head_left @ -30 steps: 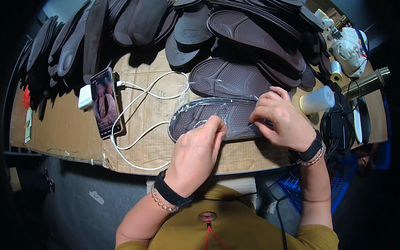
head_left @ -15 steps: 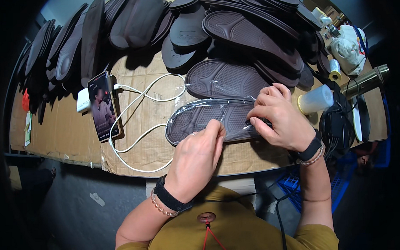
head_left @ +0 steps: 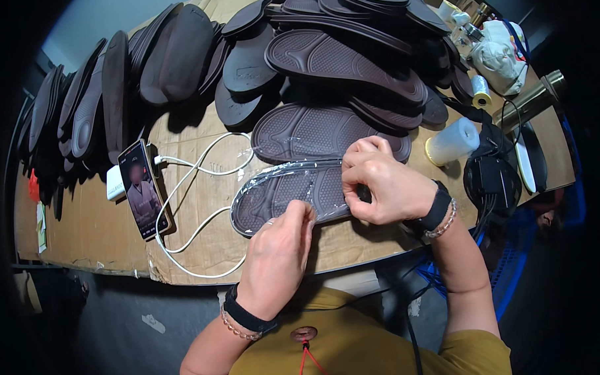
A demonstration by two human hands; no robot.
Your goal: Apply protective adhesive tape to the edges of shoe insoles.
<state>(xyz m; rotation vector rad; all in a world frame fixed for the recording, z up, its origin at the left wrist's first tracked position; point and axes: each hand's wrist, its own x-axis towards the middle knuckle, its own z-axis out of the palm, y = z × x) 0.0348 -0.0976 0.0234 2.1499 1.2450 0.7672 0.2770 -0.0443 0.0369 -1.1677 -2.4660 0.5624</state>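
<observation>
Sole (head_left: 277,196): dark brown, textured, under clear, glossy film (head_left: 248,181), lying flat on cardboard (head_left: 206,257). Left hand (head_left: 279,244): fingertips pinched together at near edge. Right hand (head_left: 387,188): fingers curled over right end. Grip of either: cannot tell.

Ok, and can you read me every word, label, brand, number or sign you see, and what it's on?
White block: dark printing, too small to read surely.
Phone screen: small light text, too small to read.
Cardboard: dark printed marks near the white cable, too blurred.
Dark upper sole: faint boxed mark, unreadable.
Film-wrapped sole: no lettering I can make out.
</observation>
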